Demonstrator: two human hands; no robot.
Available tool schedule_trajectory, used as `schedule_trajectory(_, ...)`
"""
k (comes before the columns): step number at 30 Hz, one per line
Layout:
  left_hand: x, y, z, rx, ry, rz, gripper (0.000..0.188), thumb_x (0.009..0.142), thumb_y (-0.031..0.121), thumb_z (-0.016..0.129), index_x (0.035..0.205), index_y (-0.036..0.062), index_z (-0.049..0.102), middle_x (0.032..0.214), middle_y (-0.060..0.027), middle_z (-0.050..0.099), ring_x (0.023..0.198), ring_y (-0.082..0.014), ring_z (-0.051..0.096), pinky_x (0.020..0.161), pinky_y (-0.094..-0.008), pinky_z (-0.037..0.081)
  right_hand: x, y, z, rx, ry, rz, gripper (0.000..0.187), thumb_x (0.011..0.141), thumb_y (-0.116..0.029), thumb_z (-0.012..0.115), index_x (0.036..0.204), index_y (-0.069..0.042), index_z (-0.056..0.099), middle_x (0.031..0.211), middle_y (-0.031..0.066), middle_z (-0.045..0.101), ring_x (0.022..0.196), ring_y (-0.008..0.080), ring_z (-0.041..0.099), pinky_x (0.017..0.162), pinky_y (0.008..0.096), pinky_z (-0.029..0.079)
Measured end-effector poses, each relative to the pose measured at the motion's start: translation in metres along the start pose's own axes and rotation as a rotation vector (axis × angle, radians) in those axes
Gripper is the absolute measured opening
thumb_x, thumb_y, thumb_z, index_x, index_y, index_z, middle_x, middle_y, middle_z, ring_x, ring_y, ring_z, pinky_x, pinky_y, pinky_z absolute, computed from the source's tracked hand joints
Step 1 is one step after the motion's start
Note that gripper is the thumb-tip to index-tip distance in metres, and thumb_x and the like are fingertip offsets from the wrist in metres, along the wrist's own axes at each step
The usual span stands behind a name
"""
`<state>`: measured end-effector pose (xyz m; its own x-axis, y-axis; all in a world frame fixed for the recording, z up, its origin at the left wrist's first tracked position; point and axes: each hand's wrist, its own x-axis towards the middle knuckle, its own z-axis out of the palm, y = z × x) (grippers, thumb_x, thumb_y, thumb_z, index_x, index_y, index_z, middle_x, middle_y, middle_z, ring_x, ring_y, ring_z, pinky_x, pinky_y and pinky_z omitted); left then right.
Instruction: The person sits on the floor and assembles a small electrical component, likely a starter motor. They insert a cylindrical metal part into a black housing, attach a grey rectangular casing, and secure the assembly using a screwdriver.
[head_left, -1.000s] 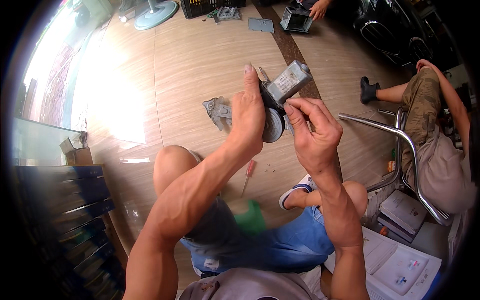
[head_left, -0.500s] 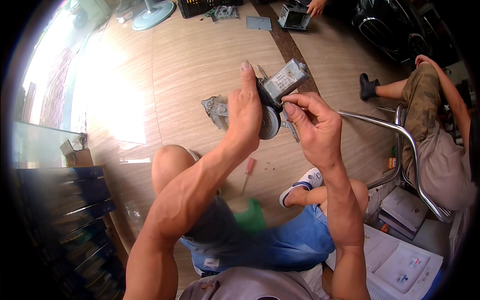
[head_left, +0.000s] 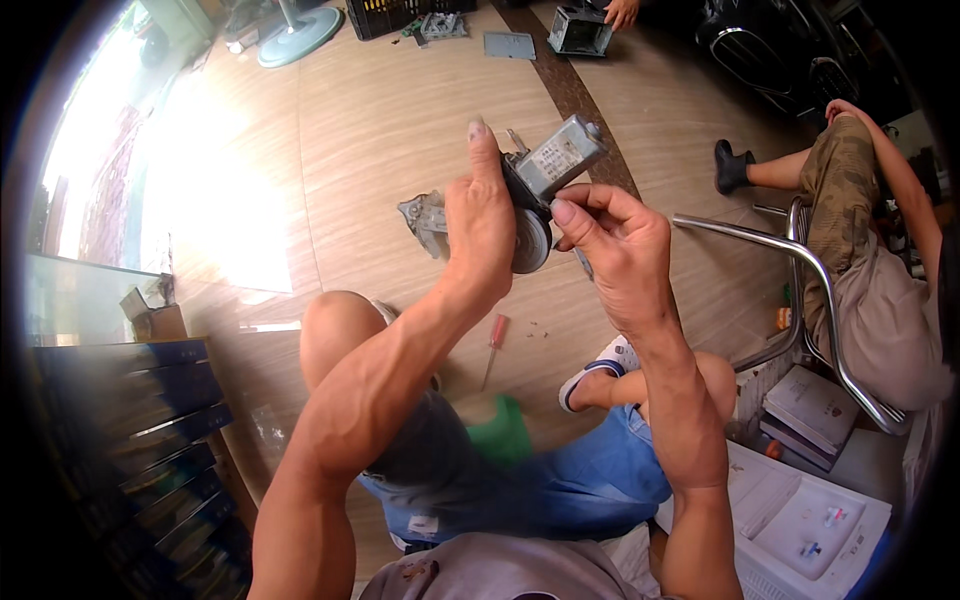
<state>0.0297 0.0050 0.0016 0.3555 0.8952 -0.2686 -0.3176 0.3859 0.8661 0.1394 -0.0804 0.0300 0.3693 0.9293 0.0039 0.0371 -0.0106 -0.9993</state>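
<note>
Far left, a dark shelf unit [head_left: 130,440] stood by the wall w/ a small cardboard box [head_left: 150,315] on top, sun glare on the wood floor [head_left: 330,140] beside it. Your left hand [head_left: 482,225] was up in front of you, grip clenched round the small grey motor assy [head_left: 545,185], thumb pointing up, palm against its round silver-rimmed wheel [head_left: 530,242]. The motor's boxy grey housing [head_left: 560,155] tilted up and to the right, held in mid-air above the floor, between both hands. Below it on the floor lay a grey metal bracket [head_left: 425,215], partly hidden behind your left hand, and nearer your knees a red-handled screwdriver [head_left: 492,345]. Your right hand [head_left: 620,250] met the motor from the right, fingers curled and pinched at the part just beside the wheel; can't tell what exactly the fingertips gripped. Further right, a chrome chair frame [head_left: 800,260], w/ another person's leg [head_left: 835,185] over it. Lower right, white papers [head_left: 810,515] lay stacked.
</note>
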Motion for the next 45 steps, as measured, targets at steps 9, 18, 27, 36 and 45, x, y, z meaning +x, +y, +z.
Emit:
schedule_trajectory(9,0.005,-0.003,-0.007,0.068,0.022,0.019,0.080,0.100,0.067,0.034,0.096,-0.0054,0.067,0.083,-0.0155,0.069,0.068,-0.0186,0.066,0.058,-0.0304,0.056,0.001,0.003,0.000,0.112,-0.039,0.020,0.021,0.092,-0.012,0.073,0.104,0.004,0.069,0.093,0.0051,0.069,0.079,0.0100,0.062,0.070,0.0247,0.053)
schedule_trajectory(18,0.009,-0.009,-0.013,0.204,0.129,0.122,0.085,0.099,0.069,0.035,0.063,-0.0022,0.063,0.055,-0.0027,0.050,0.053,-0.0108,0.041,0.047,-0.0325,0.034,-0.002,0.003,0.002,-0.063,-0.041,-0.024,0.024,0.091,-0.015,0.075,0.103,0.004,0.068,0.091,0.0044,0.069,0.077,0.0081,0.060,0.070,0.0232,0.051)
schedule_trajectory(27,0.007,-0.010,-0.014,0.138,0.066,0.135,0.083,0.100,0.069,0.035,0.069,-0.0022,0.065,0.061,-0.0049,0.057,0.055,-0.0105,0.047,0.049,-0.0301,0.039,-0.004,0.005,0.004,-0.131,-0.016,-0.056,0.027,0.091,-0.020,0.075,0.099,0.004,0.068,0.084,0.0041,0.068,0.072,0.0075,0.059,0.066,0.0230,0.050)
schedule_trajectory(36,0.003,-0.005,-0.009,0.141,0.048,0.152,0.083,0.101,0.067,0.032,0.071,-0.0023,0.068,0.059,-0.0074,0.060,0.052,-0.0122,0.053,0.047,-0.0314,0.044,-0.005,0.011,0.008,-0.124,-0.013,-0.102,0.026,0.094,-0.021,0.071,0.099,0.004,0.065,0.080,0.0068,0.070,0.072,0.0096,0.063,0.064,0.0254,0.050)
schedule_trajectory(45,0.004,-0.002,-0.008,0.176,0.106,0.175,0.082,0.100,0.068,0.035,0.067,-0.0014,0.065,0.059,-0.0066,0.060,0.052,-0.0112,0.052,0.046,-0.0311,0.042,-0.010,0.010,0.016,0.007,0.086,-0.120,0.025,0.092,-0.019,0.074,0.099,0.004,0.068,0.084,0.0070,0.072,0.076,0.0099,0.065,0.067,0.0240,0.051)
